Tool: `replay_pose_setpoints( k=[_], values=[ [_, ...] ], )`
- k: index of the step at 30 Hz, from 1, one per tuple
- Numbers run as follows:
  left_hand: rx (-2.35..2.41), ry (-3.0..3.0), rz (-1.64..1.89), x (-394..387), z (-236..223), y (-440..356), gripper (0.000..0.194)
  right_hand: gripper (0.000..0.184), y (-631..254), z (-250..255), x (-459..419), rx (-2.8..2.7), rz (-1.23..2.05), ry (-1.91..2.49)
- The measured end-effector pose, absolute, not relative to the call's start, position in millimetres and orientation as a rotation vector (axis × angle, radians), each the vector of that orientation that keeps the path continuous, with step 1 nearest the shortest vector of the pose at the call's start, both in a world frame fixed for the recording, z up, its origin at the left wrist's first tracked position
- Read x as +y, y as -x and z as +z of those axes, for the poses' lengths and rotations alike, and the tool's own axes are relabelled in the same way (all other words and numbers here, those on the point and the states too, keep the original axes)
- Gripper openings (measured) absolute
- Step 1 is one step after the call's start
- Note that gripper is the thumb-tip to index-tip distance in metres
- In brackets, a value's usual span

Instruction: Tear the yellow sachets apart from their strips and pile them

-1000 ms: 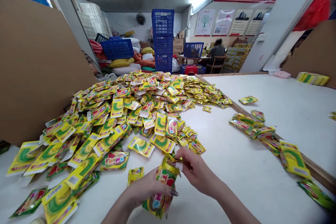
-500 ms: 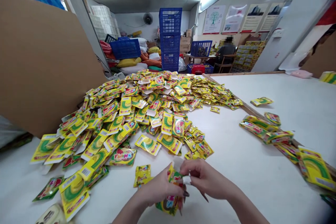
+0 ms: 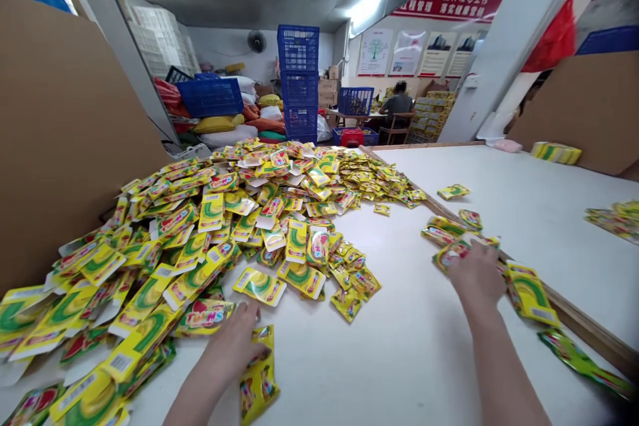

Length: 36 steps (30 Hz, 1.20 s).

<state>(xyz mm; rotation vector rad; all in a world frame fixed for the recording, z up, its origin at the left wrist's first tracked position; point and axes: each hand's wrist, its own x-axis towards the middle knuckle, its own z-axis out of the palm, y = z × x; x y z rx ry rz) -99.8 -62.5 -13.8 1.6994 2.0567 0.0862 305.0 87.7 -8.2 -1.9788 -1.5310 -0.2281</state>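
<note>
My left hand [image 3: 238,344] hovers over the left part of the table, thumb and fingers apart. Just under and beside it lie yellow candy sachets [image 3: 259,386], and a candy box [image 3: 206,316] with TWINS lettering is near its fingertips. Far to the right, my right hand [image 3: 476,273] has its fingers bent over a yellow and red candy box [image 3: 449,254] among other packs along a wooden strip [image 3: 564,303]. The palm covers part of this box. A big heap of flat yellow cartons [image 3: 212,212] fills the table's left and middle.
More small sachets [image 3: 357,283] lie in front of the heap, and others are piled [image 3: 372,173] at its far right. A cardboard sheet [image 3: 54,120] stands at the left. Blue crates [image 3: 299,86] are stacked behind. A person [image 3: 398,104] sits at a far table.
My hands, together on one pack before, have parted. The right went right with the box to the wooden strip; the left moved left to the sachets. The view has turned right.
</note>
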Motion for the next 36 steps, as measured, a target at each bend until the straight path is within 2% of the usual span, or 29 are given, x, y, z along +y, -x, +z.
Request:
replay_pose_setpoints(
  k=[2,4,7,13,18,22,26,30,36],
  values=[
    [1.982,-1.742,0.247,-59.5,-21.3,85.9,0.028,0.05,-284.7,-12.9,87.9,-1.532,-0.141,1.94],
    [1.904,-1.77,0.358,-56.3,-27.8,74.0,0.025,0.05,-253.9,-23.8,90.9,-1.684,0.085,1.817],
    [1.838,-1.758,0.406,-53.1,-35.5,66.5,0.023,0.048,-202.0,-50.1,94.5,-1.908,0.356,1.634],
    [1.78,-1.714,0.46,-56.6,-39.4,72.9,0.025,0.055,-137.3,-86.5,73.5,-2.21,0.612,1.29],
    [1.934,-1.765,0.552,-53.2,-24.2,90.9,0.018,0.035,-137.6,-83.6,68.2,-1.906,0.857,1.087],
    [2.332,-1.684,0.439,-49.3,-19.1,118.2,0.03,0.029,-139.9,-92.9,75.8,-1.876,0.861,1.142],
    [2.498,-1.644,0.39,-52.7,-17.5,142.8,0.039,0.044,-129.9,-104.1,80.7,-2.074,0.771,1.174],
    [2.608,-1.672,0.348,-52.2,-14.9,173.5,0.049,0.049,-107.7,-99.2,95.9,-2.22,0.76,1.126],
    [2.777,-1.592,0.256,-44.7,-26.1,214.6,0.047,0.056,-73.9,-93.2,135.5,-2.202,0.808,1.096]
  ],
)
